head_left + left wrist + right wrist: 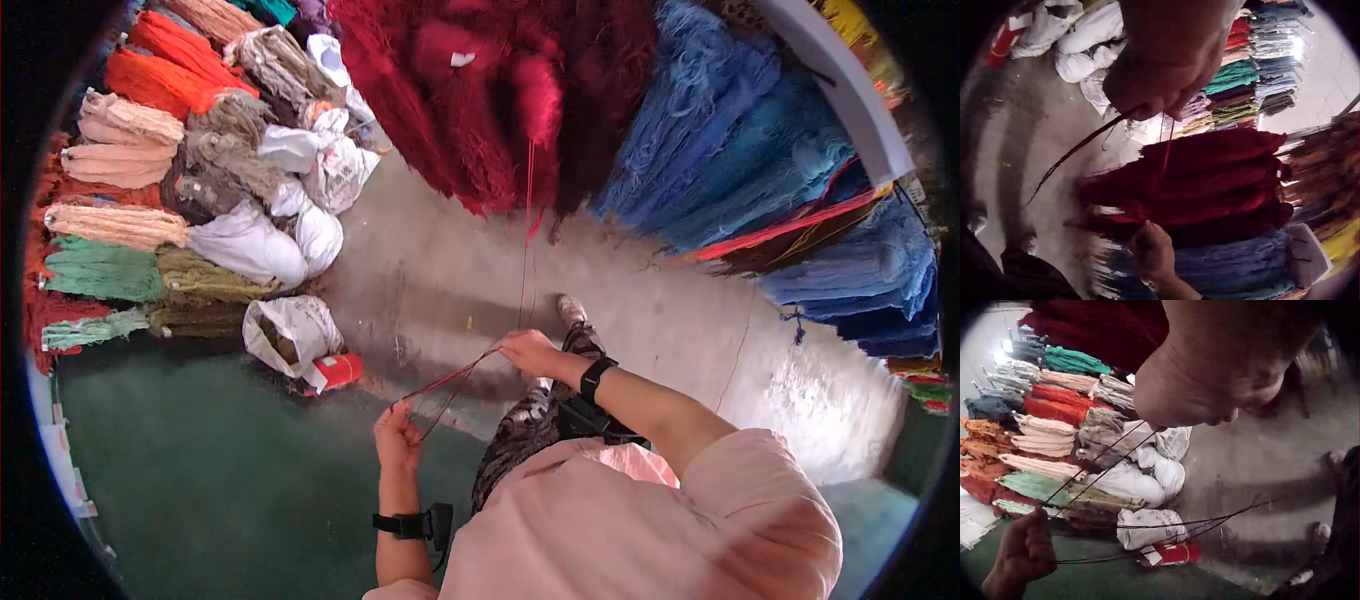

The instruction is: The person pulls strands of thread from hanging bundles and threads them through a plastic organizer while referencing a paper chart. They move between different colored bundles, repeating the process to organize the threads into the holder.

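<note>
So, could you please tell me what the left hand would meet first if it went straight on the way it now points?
Beyond the thin strands it holds, the left hand would probably meet the hanging dark red yarn first, though depth is hard to judge.

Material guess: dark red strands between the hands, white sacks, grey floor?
Strands: probably yarn, fibre unclear; thin, flexible, dark, no clear shine.
White sacks: likely plastic, possibly woven; creased, soft-sided, some dark printing. Weave too small to confirm.
Grey floor: looks like smooth concrete; stained and mottled, with bright glare at right suggesting a polished or sealed finish.
</note>
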Available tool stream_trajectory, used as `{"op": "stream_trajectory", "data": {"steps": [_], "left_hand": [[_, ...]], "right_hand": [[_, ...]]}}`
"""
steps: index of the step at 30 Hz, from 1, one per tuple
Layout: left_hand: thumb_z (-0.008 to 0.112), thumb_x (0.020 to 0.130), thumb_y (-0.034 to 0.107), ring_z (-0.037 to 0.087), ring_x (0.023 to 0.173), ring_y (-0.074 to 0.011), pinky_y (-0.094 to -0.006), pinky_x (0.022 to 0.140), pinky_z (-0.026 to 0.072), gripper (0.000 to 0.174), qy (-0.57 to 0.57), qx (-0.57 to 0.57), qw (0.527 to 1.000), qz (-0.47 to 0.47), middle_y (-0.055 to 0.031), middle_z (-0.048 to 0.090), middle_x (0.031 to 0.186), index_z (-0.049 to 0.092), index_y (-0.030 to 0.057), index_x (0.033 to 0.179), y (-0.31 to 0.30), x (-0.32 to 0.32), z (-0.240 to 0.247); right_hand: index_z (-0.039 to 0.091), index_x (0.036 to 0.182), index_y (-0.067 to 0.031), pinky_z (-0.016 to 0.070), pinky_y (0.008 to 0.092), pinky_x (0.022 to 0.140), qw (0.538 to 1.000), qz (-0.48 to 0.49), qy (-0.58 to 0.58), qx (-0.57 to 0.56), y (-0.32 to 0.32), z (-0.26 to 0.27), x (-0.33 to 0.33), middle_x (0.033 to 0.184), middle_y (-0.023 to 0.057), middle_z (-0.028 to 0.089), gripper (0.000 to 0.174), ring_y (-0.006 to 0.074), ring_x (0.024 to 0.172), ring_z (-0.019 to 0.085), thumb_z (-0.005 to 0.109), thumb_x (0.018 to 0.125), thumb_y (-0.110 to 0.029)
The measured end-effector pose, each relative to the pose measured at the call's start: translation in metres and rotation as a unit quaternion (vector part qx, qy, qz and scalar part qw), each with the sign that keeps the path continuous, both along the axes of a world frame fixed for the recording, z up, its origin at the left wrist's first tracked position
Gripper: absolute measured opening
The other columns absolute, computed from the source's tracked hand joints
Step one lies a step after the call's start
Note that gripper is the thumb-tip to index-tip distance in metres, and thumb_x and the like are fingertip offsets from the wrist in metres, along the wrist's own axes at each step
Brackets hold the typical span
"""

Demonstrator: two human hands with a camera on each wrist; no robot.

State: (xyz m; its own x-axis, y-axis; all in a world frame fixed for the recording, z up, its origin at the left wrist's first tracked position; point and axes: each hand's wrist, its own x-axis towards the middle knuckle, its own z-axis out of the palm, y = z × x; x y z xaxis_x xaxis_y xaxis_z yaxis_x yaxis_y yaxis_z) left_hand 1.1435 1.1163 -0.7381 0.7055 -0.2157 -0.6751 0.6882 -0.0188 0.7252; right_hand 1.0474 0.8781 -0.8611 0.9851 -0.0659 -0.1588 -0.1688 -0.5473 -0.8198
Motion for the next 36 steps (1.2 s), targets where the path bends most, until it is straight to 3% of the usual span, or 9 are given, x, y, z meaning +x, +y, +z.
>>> {"op": "stream_trajectory", "data": {"steps": [14, 16, 19, 20, 23, 25, 26, 31, 36], "left_hand": [[0.052, 0.079, 0.015, 0.023, 0.037, -0.0064, -0.0222, 0.036, 0.0180, 0.012, 0.107, 0.055, 0.992, 0.031, 0.0058, 0.027, 0.047, 0.050, 0.0050, 0.072, 0.045, -0.022, -0.028], [0.052, 0.078, 0.013, 0.024, 0.037, -0.0071, -0.0224, 0.036, 0.0184, 0.010, 0.122, 0.054, 0.991, 0.027, 0.0055, 0.028, 0.048, 0.050, 0.0052, 0.071, 0.041, -0.026, -0.036], [0.053, 0.075, 0.010, 0.026, 0.037, -0.0076, -0.0224, 0.035, 0.0184, 0.008, 0.138, 0.058, 0.989, -0.007, 0.0044, 0.030, 0.047, 0.049, 0.0073, 0.069, 0.046, -0.027, -0.048], [0.054, 0.074, 0.010, 0.026, 0.037, -0.0076, -0.0222, 0.034, 0.0185, 0.008, 0.142, 0.051, 0.988, 0.021, 0.0043, 0.030, 0.047, 0.048, 0.0081, 0.068, 0.053, -0.025, -0.053], [0.055, 0.074, 0.011, 0.024, 0.036, -0.0075, -0.0218, 0.033, 0.0178, 0.011, 0.141, 0.045, 0.984, 0.101, 0.0047, 0.029, 0.047, 0.047, 0.0105, 0.067, 0.094, -0.002, -0.066], [0.055, 0.075, 0.013, 0.021, 0.035, -0.0074, -0.0220, 0.032, 0.0161, 0.011, 0.131, 0.054, 0.977, 0.158, 0.0058, 0.026, 0.046, 0.047, 0.0114, 0.069, 0.122, 0.018, -0.069], [0.056, 0.076, 0.014, 0.019, 0.035, -0.0074, -0.0223, 0.031, 0.0152, 0.010, 0.131, 0.057, 0.971, 0.191, 0.0063, 0.025, 0.046, 0.047, 0.0115, 0.071, 0.133, 0.026, -0.067], [0.054, 0.077, 0.016, 0.018, 0.035, -0.0065, -0.0219, 0.031, 0.0138, 0.008, 0.061, 0.014, 0.980, 0.191, 0.0065, 0.023, 0.046, 0.049, 0.0118, 0.074, 0.147, 0.059, -0.062], [0.053, 0.079, 0.016, 0.021, 0.037, -0.0053, -0.0198, 0.031, 0.0151, 0.007, 0.020, -0.008, 0.992, 0.122, 0.0062, 0.032, 0.050, 0.050, 0.0108, 0.074, 0.098, 0.048, -0.033]], "right_hand": [[0.052, 0.078, -0.0034, 0.0424, 0.0379, 0.067, 0.973, 0.192, 0.002, -0.125, 0.076, -0.048, -0.066, 0.075, 0.0123, 0.051, 0.014, 0.0286, 0.079, 0.051, 0.046, 0.073, -0.015], [0.051, 0.071, -0.0059, 0.0443, 0.0385, 0.063, 0.969, 0.178, -0.040, -0.164, 0.085, -0.053, -0.086, 0.070, 0.0093, 0.050, 0.013, 0.0260, 0.072, 0.053, 0.046, 0.073, -0.018], [0.053, 0.074, -0.0069, 0.0450, 0.0375, 0.062, 0.995, 0.092, 0.038, -0.028, 0.084, -0.042, -0.090, 0.072, 0.0081, 0.052, 0.011, 0.0243, 0.072, 0.053, 0.047, 0.071, -0.016], [0.055, 0.076, -0.0072, 0.0435, 0.0411, 0.065, 0.975, 0.186, 0.073, -0.100, 0.072, -0.033, -0.086, 0.077, 0.0066, 0.054, 0.013, 0.0241, 0.076, 0.052, 0.048, 0.071, -0.017], [0.060, 0.083, -0.0149, 0.0302, 0.0487, 0.080, 0.896, 0.167, 0.187, -0.366, 0.020, 0.024, -0.063, 0.098, 0.0053, 0.052, 0.016, 0.0255, 0.099, 0.043, 0.050, 0.072, -0.022], [0.059, 0.091, -0.0196, 0.0236, 0.0537, 0.087, 0.885, 0.034, 0.025, -0.463, -0.019, 0.028, -0.064, 0.122, 0.0051, 0.038, 0.022, 0.0248, 0.113, 0.032, 0.052, 0.070, -0.024], [0.059, 0.087, -0.0194, 0.0224, 0.0560, 0.087, 0.896, -0.037, -0.053, -0.439, -0.038, 0.047, -0.062, 0.120, 0.0038, 0.040, 0.019, 0.0249, 0.112, 0.032, 0.052, 0.070, -0.024], [0.059, 0.077, -0.0143, 0.0227, 0.0557, 0.086, 0.870, -0.028, -0.208, -0.445, -0.085, 0.140, -0.073, 0.107, 0.0035, 0.047, 0.013, 0.0250, 0.108, 0.036, 0.054, 0.069, -0.023], [0.056, 0.068, -0.0086, 0.0275, 0.0480, 0.081, 0.874, -0.101, -0.209, -0.426, -0.078, 0.126, -0.126, 0.086, 0.0073, 0.053, 0.011, 0.0253, 0.097, 0.043, 0.052, 0.069, -0.018]]}}
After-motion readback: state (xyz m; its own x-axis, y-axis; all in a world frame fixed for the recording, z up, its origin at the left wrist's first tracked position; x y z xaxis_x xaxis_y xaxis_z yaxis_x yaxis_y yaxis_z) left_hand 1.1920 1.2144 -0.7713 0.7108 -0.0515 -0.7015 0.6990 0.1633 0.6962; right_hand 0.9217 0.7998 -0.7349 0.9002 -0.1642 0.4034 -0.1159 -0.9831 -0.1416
